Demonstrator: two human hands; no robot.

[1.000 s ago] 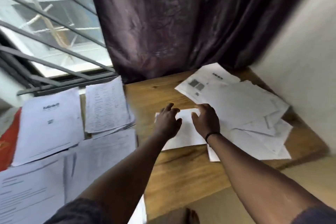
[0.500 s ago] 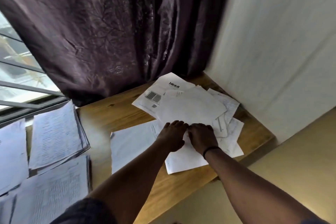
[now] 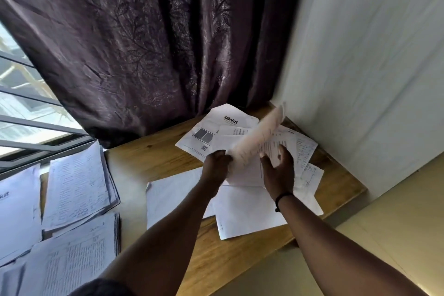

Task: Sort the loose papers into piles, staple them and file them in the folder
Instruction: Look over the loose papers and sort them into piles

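Half a second ago both hands lay flat on the loose heap; now the left hand (image 3: 216,163) has lifted a sheet of paper (image 3: 257,138) off it, its fingers curled round the sheet's near corner, so the sheet stands tilted and motion-blurred above the heap of loose papers (image 3: 252,209). That heap lies at the far right corner of the wooden worktop (image 3: 153,158), and a sheet printed "blinkit" (image 3: 216,125) sits at its far edge. Beside the lifted sheet, the right hand (image 3: 278,168) hovers with its fingers spread and relaxed, holding nothing; a dark band circles its wrist. On the left, well apart from the heap, sorted piles of printed pages (image 3: 77,187) lie side by side. A dark purple curtain (image 3: 144,43) hangs behind the worktop, and a pale wall (image 3: 372,79) stands to its right
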